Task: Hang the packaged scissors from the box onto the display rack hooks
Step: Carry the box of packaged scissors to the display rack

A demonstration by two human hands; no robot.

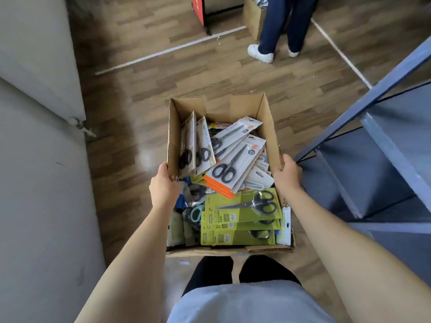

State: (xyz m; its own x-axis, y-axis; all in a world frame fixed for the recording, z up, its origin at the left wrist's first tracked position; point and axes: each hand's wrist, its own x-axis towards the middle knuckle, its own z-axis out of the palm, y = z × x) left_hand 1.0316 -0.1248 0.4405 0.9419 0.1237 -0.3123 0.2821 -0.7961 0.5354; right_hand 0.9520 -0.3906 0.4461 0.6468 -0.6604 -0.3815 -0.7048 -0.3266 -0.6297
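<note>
Both hands are on the open cardboard box at the middle of the view: the left hand grips the side wall at 9 o'clock with its thumb hooked inside, and the right hand has its fingers curled over the wall at 3 o'clock. Inside, white-and-orange scissor packs lie heaped toward 12 o'clock and green scissor packs are stacked toward 6. The blue rack stands just beside the box at 3 o'clock, and another person's legs show at 1 o'clock on the wooden floor.
</note>
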